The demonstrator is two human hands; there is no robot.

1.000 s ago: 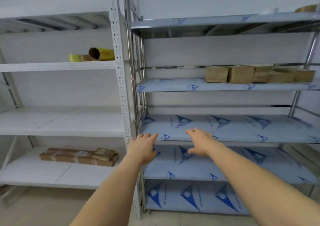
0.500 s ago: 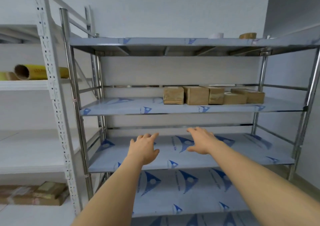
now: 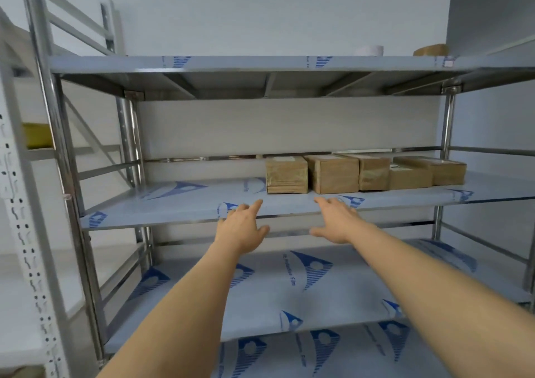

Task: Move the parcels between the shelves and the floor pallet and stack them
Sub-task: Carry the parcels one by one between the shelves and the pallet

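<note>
Both hands, left (image 3: pixel 242 227) and right (image 3: pixel 337 221), reach out spread and empty, short of the parcels (image 3: pixel 333 173) rowed on the shelf (image 3: pixel 173 204). We judge this the reach; next, we grip the nearest, left-end parcel (image 3: pixel 286 175) by its sides.

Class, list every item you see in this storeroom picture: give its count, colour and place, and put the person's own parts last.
Brown tape-wrapped cardboard parcels: five, brown, in a row on the steel rack's middle shelf, right half.
Stainless steel shelving rack: one, silver with blue-printed film, centre.
White roll: one, white, top shelf.
Brown object: one, top shelf, right; too partly seen to identify.
White perforated shelving unit: one, left edge.
Yellow object: one, on the white unit's shelf.
Left hand: open, reaching toward the parcels.
Right hand: open, likewise.
</note>
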